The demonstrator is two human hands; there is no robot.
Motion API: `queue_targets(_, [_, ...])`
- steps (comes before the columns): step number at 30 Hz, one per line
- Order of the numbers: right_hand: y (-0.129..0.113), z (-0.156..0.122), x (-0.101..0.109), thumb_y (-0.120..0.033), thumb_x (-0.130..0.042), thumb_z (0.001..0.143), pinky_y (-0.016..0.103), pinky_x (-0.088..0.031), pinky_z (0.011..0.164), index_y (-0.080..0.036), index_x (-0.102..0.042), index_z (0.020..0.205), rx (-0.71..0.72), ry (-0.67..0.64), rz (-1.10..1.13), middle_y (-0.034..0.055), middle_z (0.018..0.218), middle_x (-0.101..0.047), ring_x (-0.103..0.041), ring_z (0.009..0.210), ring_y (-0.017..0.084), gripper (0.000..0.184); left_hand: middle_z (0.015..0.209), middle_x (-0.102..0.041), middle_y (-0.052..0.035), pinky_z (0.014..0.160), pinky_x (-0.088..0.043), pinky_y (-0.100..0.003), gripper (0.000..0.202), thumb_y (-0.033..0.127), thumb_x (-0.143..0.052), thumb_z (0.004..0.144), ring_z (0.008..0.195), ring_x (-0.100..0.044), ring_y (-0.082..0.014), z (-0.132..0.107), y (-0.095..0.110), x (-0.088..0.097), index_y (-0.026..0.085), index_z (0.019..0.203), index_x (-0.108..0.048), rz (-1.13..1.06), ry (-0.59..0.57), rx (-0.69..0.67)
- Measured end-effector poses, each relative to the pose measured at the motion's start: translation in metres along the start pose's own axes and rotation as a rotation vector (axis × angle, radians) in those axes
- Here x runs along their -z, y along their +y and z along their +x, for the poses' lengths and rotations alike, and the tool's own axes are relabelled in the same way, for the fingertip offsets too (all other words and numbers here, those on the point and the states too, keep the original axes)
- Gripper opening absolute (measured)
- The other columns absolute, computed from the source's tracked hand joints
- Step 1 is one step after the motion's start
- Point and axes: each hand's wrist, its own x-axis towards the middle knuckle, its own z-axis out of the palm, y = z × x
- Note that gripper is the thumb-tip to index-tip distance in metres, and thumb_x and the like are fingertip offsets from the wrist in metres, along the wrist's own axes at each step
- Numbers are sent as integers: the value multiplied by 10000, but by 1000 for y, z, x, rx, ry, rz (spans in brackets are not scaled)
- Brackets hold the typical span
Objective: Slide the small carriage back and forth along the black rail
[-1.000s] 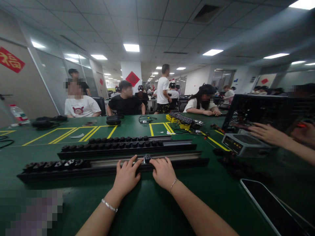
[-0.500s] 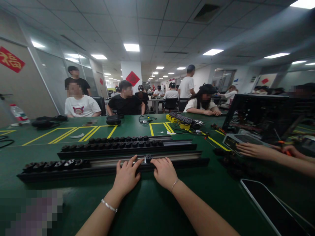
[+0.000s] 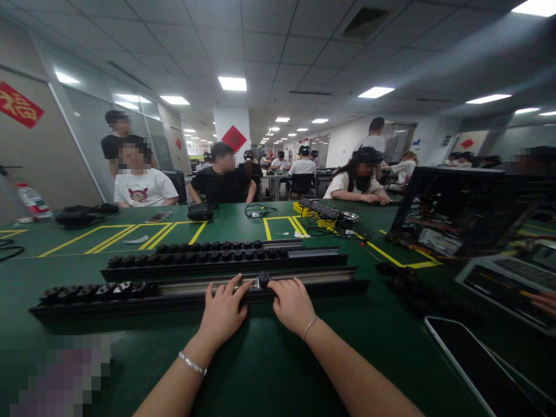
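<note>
A long black rail (image 3: 186,298) with a metallic channel lies across the table before me. A small black block (image 3: 264,280) sits in its channel, right of the middle. My right hand (image 3: 293,304) is closed at the block's right side, index fingertip against it and the other fingers bent over the rail. Spread fingers of my left hand (image 3: 226,307) rest on the rail, the index fingertip just left of the block. Several similar black blocks (image 3: 98,291) stand in a row at the rail's left end. The underside of the small block is hidden.
Behind lies a second rail (image 3: 304,260) filled with black blocks. To the right are a phone (image 3: 473,359), a pile of dark parts (image 3: 417,289), an opened computer case (image 3: 452,214) and a grey metal unit (image 3: 508,284) with a co-worker's hand (image 3: 545,301) on it.
The small block and my right hand have shifted slightly right; my left hand is almost still. On the right, a co-worker has moved the grey unit away from the computer case, towards the right edge.
</note>
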Motion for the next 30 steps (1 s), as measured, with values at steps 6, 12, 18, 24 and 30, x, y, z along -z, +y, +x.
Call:
queue_targets(6, [2,0,-1,-194,-432,809,371,-203,1036,-287,-558,1130,5,22,17,12,1083,-644,-524,1045,175,356,1428,-404,-2,1043,-180,-576,548,282,-474,772,1093,-511,-251,0,-1,-2,393,1306,-414,-12,20,-8])
queue_targets(12, [5,-1,2,-182,-428,808,375,-208,1030,-287,-566,1107,-20,10,8,13,1055,-651,-528,1036,174,346,1426,-408,-6,1037,-195,-563,543,279,-472,774,1086,-508,-250,0,-2,-4,380,1306,-420,-10,31,-16])
queue_targets(18, [9,-2,2,-178,-433,805,369,-212,1018,-291,-573,1087,-17,29,23,6,1031,-655,-533,1018,170,335,1423,-413,-4,1023,-219,-555,543,282,-471,776,1079,-514,-250,0,-3,-5,385,1306,-418,4,38,-25])
queue_targets(24, [8,0,3,-194,-443,810,357,-192,1021,-294,-571,1087,-31,3,2,7,1045,-652,-526,1033,164,321,1410,-430,2,1018,-225,-550,541,279,-469,777,1065,-523,-242,0,-4,-5,386,1304,-417,11,50,-25])
queue_targets(30, [14,-2,7,-184,-442,805,355,-212,999,-293,-588,1041,-55,22,15,-5,992,-662,-540,993,166,298,1411,-429,3,1018,-225,-543,538,283,-473,777,1068,-524,-243,0,-4,-5,392,1301,-418,12,52,-21])
